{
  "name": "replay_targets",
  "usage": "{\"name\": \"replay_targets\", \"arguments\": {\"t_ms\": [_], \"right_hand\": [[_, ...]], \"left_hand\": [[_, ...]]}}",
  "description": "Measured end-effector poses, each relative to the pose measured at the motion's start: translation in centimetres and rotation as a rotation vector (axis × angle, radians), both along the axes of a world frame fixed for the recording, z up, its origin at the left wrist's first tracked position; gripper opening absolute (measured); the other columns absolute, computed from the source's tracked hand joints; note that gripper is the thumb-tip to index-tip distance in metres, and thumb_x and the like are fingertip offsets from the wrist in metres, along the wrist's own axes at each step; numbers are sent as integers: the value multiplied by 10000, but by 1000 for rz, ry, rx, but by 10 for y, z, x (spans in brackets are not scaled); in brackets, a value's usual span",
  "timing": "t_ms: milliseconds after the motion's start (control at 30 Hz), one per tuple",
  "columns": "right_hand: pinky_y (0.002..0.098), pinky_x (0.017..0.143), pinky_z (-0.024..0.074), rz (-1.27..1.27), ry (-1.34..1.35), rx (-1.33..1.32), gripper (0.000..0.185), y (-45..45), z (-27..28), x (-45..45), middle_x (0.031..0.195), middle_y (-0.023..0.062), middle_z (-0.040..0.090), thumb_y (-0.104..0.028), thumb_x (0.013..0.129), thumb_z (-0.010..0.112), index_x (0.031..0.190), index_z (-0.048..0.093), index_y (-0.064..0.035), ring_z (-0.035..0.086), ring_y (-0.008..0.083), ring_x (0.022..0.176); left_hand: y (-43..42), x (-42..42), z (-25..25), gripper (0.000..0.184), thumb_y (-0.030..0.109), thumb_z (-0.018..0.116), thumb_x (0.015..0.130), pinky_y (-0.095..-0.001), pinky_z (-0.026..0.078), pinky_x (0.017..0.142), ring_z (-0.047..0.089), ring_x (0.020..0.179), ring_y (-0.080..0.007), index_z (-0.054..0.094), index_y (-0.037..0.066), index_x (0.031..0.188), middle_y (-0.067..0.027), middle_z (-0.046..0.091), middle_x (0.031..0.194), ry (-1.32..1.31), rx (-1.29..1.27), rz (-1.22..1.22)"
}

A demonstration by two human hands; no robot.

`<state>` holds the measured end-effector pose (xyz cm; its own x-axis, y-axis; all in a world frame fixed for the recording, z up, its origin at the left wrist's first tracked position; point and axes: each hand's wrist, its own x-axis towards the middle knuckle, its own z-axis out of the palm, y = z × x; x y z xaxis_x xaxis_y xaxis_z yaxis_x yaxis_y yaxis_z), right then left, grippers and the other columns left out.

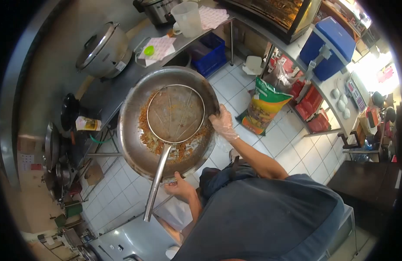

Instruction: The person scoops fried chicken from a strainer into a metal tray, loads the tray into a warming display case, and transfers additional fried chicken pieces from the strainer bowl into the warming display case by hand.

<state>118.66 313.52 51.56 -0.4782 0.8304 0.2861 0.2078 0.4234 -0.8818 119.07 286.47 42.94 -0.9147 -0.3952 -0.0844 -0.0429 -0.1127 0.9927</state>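
Observation:
A wide, round metal basin (130, 126) is held out in front of me. Inside it lies a round wire-mesh skimmer (176, 114), its metal handle (156, 185) sticking out past the near rim. Brown-orange fried crumbs (149, 141) are scattered on the basin floor around and under the mesh. My right hand (222, 124), in a clear plastic glove, grips the basin's right rim. At the near rim, close to the skimmer handle, my left hand (181, 187) grips with the thumb up by the edge; its fingers are partly hidden.
Beyond the basin, a metal counter (142, 41) carries a rice cooker (106, 54) and a plastic jug (186, 19). A blue crate (209, 54) and a colourful sack (264, 106) stand low down. On the right shelf sits a blue cooler (327, 48). White tiles (279, 143) cover the floor.

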Motion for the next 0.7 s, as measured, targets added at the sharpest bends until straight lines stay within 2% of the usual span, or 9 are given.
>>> {"name": "replay_targets", "arguments": {"t_ms": [100,200,233,333,400,533,567,667,700], "right_hand": [[483,694,506,-53,61,-53,324,-44,6,14,784,250,645,-100,769,625,1064,564,20,650,419,755],[466,680,508,-110,191,-37,349,-71,-26,18,777,219,649,-110,769,637,1085,570,23,646,389,723],[444,678,511,-148,168,-57,385,-78,-34,21,785,174,656,-120,768,650,1121,582,18,636,342,695],[419,694,512,-178,243,-68,411,-99,-84,29,828,164,664,-128,765,659,1145,594,13,631,308,717],[409,731,512,-238,268,-36,425,-135,-79,38,857,172,666,-132,763,667,1159,603,10,636,298,763],[369,842,498,-308,356,-66,476,-190,-90,64,1017,174,661,-120,773,672,1209,575,46,629,256,932],[348,872,490,-391,280,-22,492,-205,-93,72,1086,156,648,-97,784,678,1238,560,54,610,241,979],[342,877,491,-372,452,-10,478,-245,-106,91,1096,129,646,-62,806,668,1258,553,41,603,224,984],[327,879,492,-394,487,-37,469,-265,-92,92,1105,94,644,-23,821,662,1274,550,23,598,193,991]], "left_hand": [[-40,-10,8,407,39,704,849,-308,490,793,558,932,-189,419,-32,1131,-129,541,1038,15,-29,-85],[-72,-25,-3,402,22,694,852,-307,490,828,573,968,-191,412,-19,1137,-127,551,1059,105,45,-181],[-77,-34,-8,400,20,696,852,-309,486,836,575,976,-187,414,-7,1134,-118,552,1060,141,71,-205],[-103,-49,-25,416,-8,688,853,-316,482,880,578,1018,-201,403,3,1155,-124,543,1102,202,134,-296],[-130,-61,-29,427,-26,681,855,-322,480,912,577,1042,-213,393,-1,1169,-136,534,1130,226,173,-353],[-168,-74,-33,427,-49,660,873,-332,468,953,565,1063,-218,372,-11,1186,-159,517,1160,288,226,-530],[-178,-78,-37,425,-52,658,875,-330,465,951,564,1060,-216,371,-12,1187,-158,516,1159,313,237,-580],[-210,-80,-42,416,-54,654,879,-321,458,941,560,1049,-207,371,-10,1182,-151,515,1147,318,257,-693],[-216,-83,-39,412,-54,653,880,-317,456,936,558,1044,-203,372,-10,1179,-148,515,1141,321,270,-725]]}}
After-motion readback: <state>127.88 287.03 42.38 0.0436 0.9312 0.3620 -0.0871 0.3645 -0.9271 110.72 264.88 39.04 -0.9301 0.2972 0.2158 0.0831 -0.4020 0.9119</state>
